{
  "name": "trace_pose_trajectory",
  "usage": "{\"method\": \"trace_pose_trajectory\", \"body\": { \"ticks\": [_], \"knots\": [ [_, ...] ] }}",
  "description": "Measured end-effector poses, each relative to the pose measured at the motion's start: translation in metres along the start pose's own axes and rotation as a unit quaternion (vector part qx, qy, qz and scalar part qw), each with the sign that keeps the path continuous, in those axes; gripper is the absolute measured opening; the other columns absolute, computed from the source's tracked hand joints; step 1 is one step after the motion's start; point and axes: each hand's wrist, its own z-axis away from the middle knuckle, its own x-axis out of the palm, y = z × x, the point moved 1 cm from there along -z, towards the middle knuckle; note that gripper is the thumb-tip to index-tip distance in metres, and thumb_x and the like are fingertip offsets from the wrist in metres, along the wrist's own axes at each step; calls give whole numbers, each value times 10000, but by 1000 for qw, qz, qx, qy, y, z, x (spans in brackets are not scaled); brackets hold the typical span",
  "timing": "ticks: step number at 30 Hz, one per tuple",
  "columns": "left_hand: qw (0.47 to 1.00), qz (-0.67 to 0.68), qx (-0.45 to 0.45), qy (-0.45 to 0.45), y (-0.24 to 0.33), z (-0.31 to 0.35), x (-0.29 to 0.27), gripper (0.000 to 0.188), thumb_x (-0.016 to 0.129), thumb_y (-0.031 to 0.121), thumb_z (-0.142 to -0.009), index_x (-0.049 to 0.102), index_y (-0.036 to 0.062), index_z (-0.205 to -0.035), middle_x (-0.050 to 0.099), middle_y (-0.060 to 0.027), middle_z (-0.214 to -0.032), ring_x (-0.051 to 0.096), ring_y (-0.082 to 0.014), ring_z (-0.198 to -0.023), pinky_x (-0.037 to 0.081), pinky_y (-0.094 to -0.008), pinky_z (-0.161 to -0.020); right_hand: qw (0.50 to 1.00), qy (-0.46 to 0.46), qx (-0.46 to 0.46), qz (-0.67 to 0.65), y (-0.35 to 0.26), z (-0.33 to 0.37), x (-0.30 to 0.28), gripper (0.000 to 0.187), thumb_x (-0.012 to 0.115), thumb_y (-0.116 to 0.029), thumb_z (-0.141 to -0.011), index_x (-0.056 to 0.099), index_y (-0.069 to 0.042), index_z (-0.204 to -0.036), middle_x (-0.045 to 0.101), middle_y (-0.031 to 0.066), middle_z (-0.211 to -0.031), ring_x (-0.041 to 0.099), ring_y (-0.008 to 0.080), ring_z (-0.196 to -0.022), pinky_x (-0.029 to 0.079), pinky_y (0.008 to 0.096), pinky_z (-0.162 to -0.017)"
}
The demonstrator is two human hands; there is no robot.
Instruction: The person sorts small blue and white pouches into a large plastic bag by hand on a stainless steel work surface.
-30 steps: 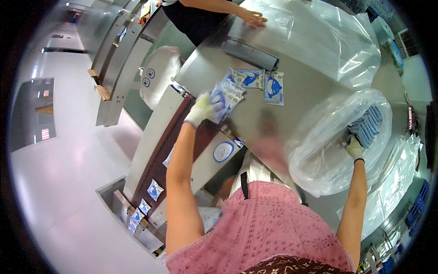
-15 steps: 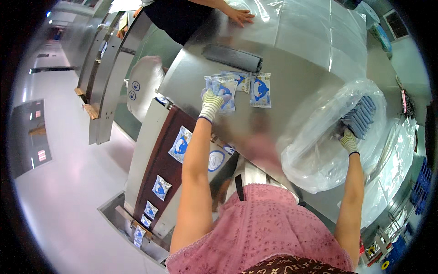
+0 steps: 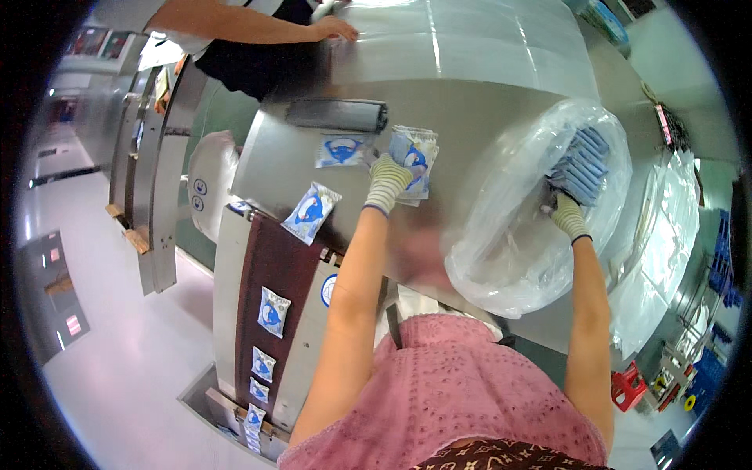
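My left hand (image 3: pixel 389 180), in a striped knit glove, is closed on a small stack of white-and-blue packets (image 3: pixel 419 160) on the metal table. Just left of that stack one more packet (image 3: pixel 341 150) lies flat, and another (image 3: pixel 311 211) lies at the table's edge by the belt. My right hand (image 3: pixel 569 215), gloved alike, reaches into a large clear plastic bag (image 3: pixel 501 274). Its fingers are curled at the near end of a tight row of blue-grey packets (image 3: pixel 581 168) inside; the fingertips are partly hidden.
A dark red conveyor belt (image 3: pixel 301 309) at lower left carries several spaced packets (image 3: pixel 273 312). A grey roller-shaped piece (image 3: pixel 337 115) lies behind the loose packets. Across the table, a co-worker's hand (image 3: pixel 337 30) rests near clear plastic sheeting (image 3: pixel 470 47). A red plastic item (image 3: pixel 628 388) stands at lower right.
My left hand has moved right, bringing its packets together with the one that lay apart. A packet has come off the belt's end onto the table. The co-worker's hand has shifted left.
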Motion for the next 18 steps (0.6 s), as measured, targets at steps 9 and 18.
{"method": "trace_pose_trajectory", "body": {
  "ticks": [9,18],
  "knots": [
    [859,-336,386,-8,47,71,17,655,680,370,-588,485,94,-1149,457,-179,-1146,398,-356,-1113,338,-501,-902,998,28,-53,-24,10,-1,4,531,632,-389,-729,524,-35,-1111,516,198,-1146,484,333,-1075,379,404,-915],
    [952,-42,140,-268,70,92,26,619,663,293,-650,423,87,-1182,479,-149,-1047,486,-288,-949,428,-456,-779,994,27,-47,-95,20,8,0,460,621,-363,-744,545,-47,-1069,563,170,-1084,512,322,-1046,384,422,-903]
  ]
}}
